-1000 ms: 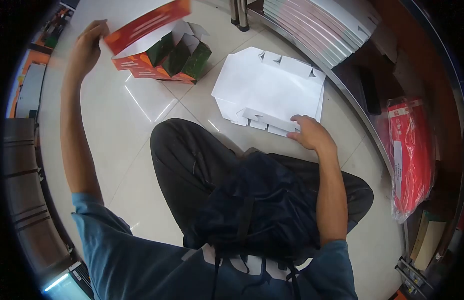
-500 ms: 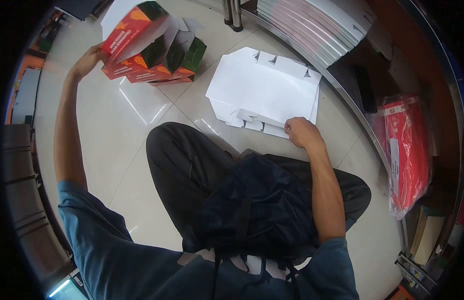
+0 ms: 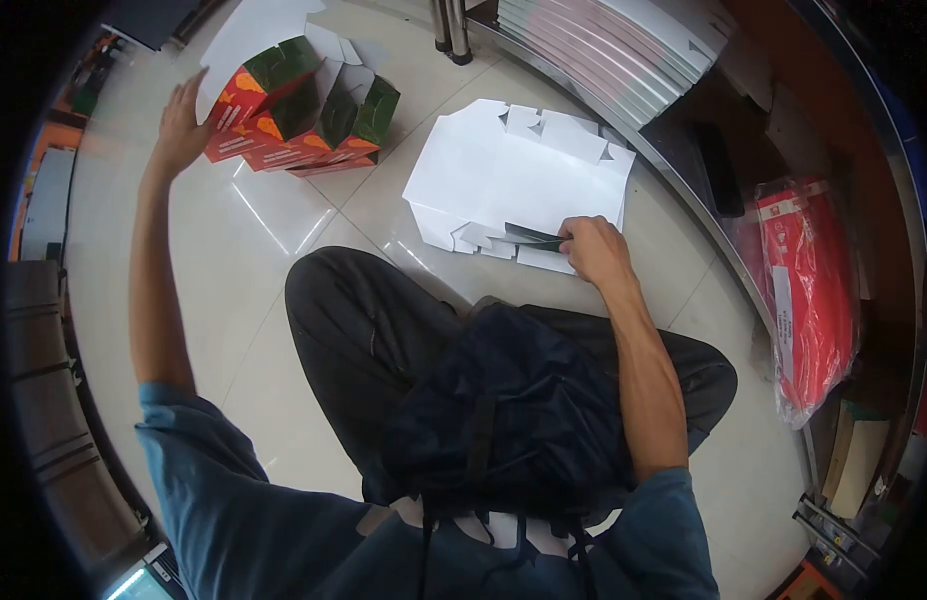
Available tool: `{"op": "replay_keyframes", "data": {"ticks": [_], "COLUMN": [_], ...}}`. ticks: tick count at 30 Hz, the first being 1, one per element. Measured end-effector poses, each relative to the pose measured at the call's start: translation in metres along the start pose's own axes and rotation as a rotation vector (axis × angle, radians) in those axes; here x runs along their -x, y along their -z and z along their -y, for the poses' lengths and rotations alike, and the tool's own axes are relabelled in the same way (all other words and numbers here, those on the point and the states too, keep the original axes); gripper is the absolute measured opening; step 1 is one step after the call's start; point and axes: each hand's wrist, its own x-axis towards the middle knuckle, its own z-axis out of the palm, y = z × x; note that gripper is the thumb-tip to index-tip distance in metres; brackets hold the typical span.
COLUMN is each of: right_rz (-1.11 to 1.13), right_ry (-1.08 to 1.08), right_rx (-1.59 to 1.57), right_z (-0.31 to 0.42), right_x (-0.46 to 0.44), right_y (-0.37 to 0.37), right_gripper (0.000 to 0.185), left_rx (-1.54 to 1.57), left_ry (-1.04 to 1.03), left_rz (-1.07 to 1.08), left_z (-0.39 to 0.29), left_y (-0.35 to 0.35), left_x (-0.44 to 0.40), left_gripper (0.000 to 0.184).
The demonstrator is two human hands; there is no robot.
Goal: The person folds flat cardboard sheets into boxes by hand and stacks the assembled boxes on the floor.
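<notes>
My left hand [image 3: 184, 125] is open, its fingers extended beside a group of red and green printed cardboard boxes [image 3: 284, 115] on the floor. These boxes are folded up, with dark green flaps and white insides showing. In front of my knees lie flat white cardboard box blanks [image 3: 514, 180], loosely stacked, with cut tabs along two edges. My right hand [image 3: 596, 248] is closed on the near edge of the top blank. There it pinches a flap [image 3: 534, 238] that is bent up and shows its dark green printed side.
On the right, a metal-edged shelf [image 3: 674, 165] holds a thick stack of flat cardboard [image 3: 604, 50] and a red pack in clear plastic [image 3: 809, 290]. A metal leg [image 3: 452, 30] stands at the back. Brown slatted furniture [image 3: 69, 400] is at the left.
My left hand has let go of the red box, which now sits lower among the others. The right hand has lifted the blank's near flap, exposing its green side.
</notes>
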Motion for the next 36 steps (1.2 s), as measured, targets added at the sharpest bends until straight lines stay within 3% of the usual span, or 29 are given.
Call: {"op": "replay_keyframes", "data": {"ticks": [1,3,4,6,7,8,9,10,13,16,17,21,24,27,30,32,34,35,36], "right_rz": [0.009,0.015,0.018,0.011,-0.005,-0.025,-0.008,0.013,-0.109,-0.190,-0.189,-0.179,-0.176,-0.143,-0.136,-0.218,-0.596,-0.596,-0.593], "right_ry": [-0.019,-0.043,-0.047,-0.012,0.026,0.064,0.080,0.099,0.247,0.365,0.394,0.289,0.309,0.352,0.288,0.294,0.376,0.292,0.206], "right_rx": [-0.045,-0.107,-0.120,-0.149,-0.168,-0.189,-0.245,-0.302,-0.206,-0.016,0.045,0.020,0.068,0.227,0.269,0.146,-0.367,-0.570,-0.771], "right_z": [-0.002,0.000,0.003,0.003,-0.003,-0.007,-0.009,-0.012,0.004,0.016,0.018,0.024,0.019,0.012,0.018,0.012,0.007,0.002,-0.004], "right_x": [-0.003,-0.004,-0.003,-0.002,-0.002,-0.003,-0.002,-0.001,0.012,0.020,0.022,0.030,0.028,0.028,0.035,0.035,0.025,0.024,0.024], "right_y": [-0.001,0.002,0.007,0.008,0.005,0.005,0.008,0.011,0.024,0.028,0.026,0.024,0.024,0.021,0.034,0.042,0.051,0.060,0.067], "right_gripper": [0.016,0.014,0.013,0.013,0.014,0.015,0.016,0.017,0.022,0.032,0.036,0.037,0.042,0.054,0.065,0.067,0.063,0.059,0.055], "left_rx": [-0.127,0.169,0.663,0.970,0.968,1.069,0.976,1.009,1.132,1.397,1.518,1.581,1.504,1.401,1.008,1.096,1.282,1.427,1.552], "left_ry": [-0.037,-0.099,0.078,-0.008,0.042,-0.165,-0.305,-0.396,-0.414,-0.068,-0.051,0.291,0.337,0.073,0.003,0.014,0.043,0.132,0.092], "left_rz": [-0.155,-0.407,-0.271,0.102,0.599,0.650,0.775,0.943,0.946,1.030,1.121,1.229,1.156,0.932,0.604,0.502,0.437,0.619,0.659], "left_z": [-0.018,-0.096,-0.144,-0.255,-0.308,-0.347,-0.381,-0.407,-0.419,-0.398,-0.392,-0.390,-0.398,-0.398,-0.397,-0.389,-0.376,-0.368,-0.363], "left_y": [0.004,0.034,0.029,0.029,0.051,0.028,0.003,-0.020,-0.063,-0.056,-0.056,-0.050,-0.057,-0.066,-0.027,-0.023,-0.019,-0.009,-0.005], "left_x": [-0.003,-0.016,-0.009,0.010,0.011,0.022,0.029,0.030,0.026,0.017,0.011,0.003,0.008,0.006,-0.007,-0.013,-0.024,-0.025,-0.024], "left_gripper": [0.057,0.056,0.053,0.047,0.054,0.054,0.051,0.041,0.032,0.028,0.026,0.030,0.032,0.035,0.034,0.032,0.031,0.029,0.028]}}
